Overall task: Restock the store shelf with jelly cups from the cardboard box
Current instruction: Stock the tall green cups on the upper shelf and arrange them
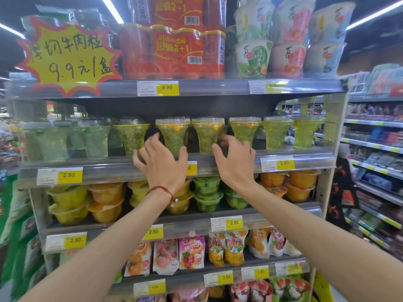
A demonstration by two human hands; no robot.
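Firstly, one shelf unit (218, 87) with five tiers of goods in view. Top tier: two red multi-packs (174, 51) stacked, one starburst price sign (69, 55), six large printed cups (287, 57) in two layers of three. Second tier: jelly cups (275, 132), eight across the front row — two pale green at left, six yellow-green — all upright behind the rail. One left hand (162, 166) and one right hand (236, 164), raised before the middle cups, fingers apart and loosely bent, gripping nothing; fingertip contact cannot be told. One red string bracelet (160, 188), left wrist. Three yellow price tags (284, 163) on that rail — one half hidden.
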